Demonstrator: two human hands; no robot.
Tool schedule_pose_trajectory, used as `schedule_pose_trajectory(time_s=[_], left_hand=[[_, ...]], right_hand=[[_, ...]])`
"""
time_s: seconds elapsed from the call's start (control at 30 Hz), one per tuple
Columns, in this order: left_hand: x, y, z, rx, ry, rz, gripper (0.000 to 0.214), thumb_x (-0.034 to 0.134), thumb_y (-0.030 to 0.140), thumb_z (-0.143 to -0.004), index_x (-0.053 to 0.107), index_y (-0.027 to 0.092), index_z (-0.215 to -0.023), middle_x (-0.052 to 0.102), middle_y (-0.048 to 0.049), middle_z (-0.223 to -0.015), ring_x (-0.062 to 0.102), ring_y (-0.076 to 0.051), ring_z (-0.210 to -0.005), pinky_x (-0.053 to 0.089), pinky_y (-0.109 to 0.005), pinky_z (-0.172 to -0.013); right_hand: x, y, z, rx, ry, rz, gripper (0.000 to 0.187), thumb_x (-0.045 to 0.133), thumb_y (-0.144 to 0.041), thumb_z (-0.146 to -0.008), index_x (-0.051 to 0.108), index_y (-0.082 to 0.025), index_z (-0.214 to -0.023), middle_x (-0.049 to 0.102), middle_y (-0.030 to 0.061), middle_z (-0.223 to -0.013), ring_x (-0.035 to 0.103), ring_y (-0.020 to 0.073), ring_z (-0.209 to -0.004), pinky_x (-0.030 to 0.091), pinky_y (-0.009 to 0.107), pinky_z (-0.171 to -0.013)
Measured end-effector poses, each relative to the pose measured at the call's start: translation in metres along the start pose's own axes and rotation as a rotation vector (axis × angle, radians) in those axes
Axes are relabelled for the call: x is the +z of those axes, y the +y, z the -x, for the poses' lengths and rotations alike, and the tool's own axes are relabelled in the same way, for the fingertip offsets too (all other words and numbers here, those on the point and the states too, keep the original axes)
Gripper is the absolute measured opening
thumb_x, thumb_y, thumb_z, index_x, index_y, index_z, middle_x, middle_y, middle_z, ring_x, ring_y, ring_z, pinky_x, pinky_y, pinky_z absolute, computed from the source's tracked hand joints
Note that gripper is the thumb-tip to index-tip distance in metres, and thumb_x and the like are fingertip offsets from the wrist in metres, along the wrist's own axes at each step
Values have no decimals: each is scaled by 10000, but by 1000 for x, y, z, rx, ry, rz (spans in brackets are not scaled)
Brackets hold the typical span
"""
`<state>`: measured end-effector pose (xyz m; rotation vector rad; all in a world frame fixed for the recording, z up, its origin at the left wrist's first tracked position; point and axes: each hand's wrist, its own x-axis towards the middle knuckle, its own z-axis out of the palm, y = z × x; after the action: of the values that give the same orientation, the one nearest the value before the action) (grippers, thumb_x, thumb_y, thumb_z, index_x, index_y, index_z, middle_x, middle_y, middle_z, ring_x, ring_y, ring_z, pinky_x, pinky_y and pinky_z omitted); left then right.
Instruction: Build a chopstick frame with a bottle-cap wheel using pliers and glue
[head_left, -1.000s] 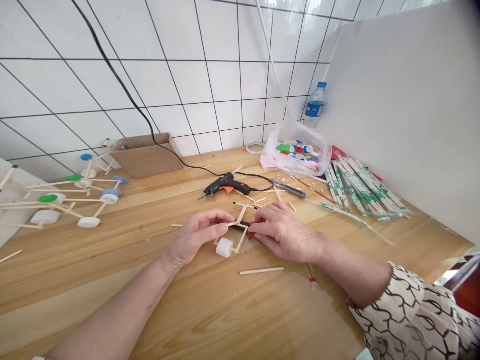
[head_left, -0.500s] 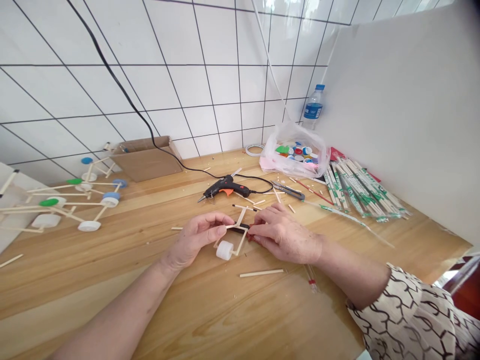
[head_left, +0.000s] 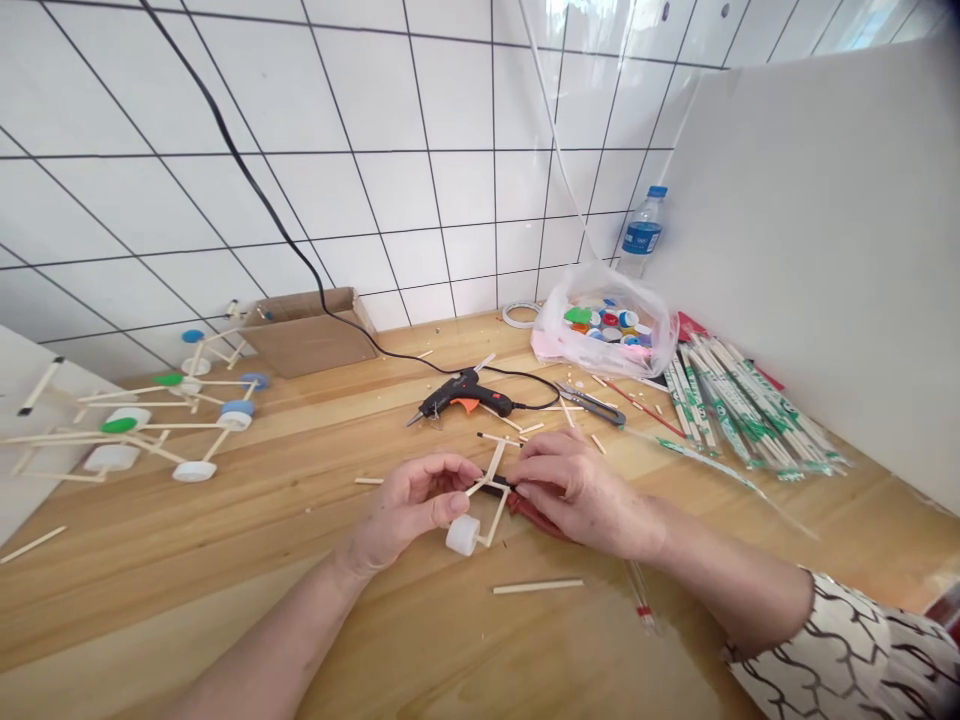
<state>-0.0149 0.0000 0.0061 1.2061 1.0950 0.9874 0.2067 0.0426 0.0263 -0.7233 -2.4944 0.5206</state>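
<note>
Left hand (head_left: 401, 515) pinched on stick frame (head_left: 496, 462) (white cap (head_left: 463, 536) near end), right hand (head_left: 592, 497) at black bar (head_left: 502, 480), can't tell its grip

Pale stick frame (head_left: 496, 463), white wheel (head_left: 463, 535) and black bar (head_left: 495, 487) at the grip
Beyond it, a black glue gun (head_left: 448, 394) with orange trigger (head_left: 469, 405), multicoloured caps (head_left: 610, 320) and white tiles (head_left: 457, 190) gridded in black; right of it, green-and-white wrappers (head_left: 744, 403) and a cream sleeve (head_left: 844, 640) with dark branching lines; beneath it, a honey-brown grained tabletop (head_left: 420, 630).
</note>
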Motion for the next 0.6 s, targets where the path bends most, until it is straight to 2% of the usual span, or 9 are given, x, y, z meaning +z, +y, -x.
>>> schedule_pose_trajectory(time_s=[0.17,0.33,0.6], left_hand=[[-2,-1,-1,7,-21,-5,462,770,509,-620,694,152,-903,638,-81,-901,551,-207,-846,461,-309,-762],[-3,-4,-1,16,-17,-3,466,789,476,-612,679,159,-936,632,-72,-936,538,-211,-898,438,-314,-826],[-6,-8,1,-6,-34,-6,475,782,430,-646,650,195,-1037,616,-56,-977,523,-209,-941,424,-299,-845]], right_hand=[[-11,-5,-21,-14,-95,-34,167,570,-112,-843,690,-207,-911,652,30,-830,597,150,-812,417,297,-801],[-16,-7,-41,-32,-207,-109,178,586,-69,-817,701,-201,-854,647,22,-823,586,142,-814,432,277,-771],[-13,11,-44,-114,-181,-198,197,575,-70,-826,695,-193,-922,629,16,-772,560,131,-752,436,273,-743]])
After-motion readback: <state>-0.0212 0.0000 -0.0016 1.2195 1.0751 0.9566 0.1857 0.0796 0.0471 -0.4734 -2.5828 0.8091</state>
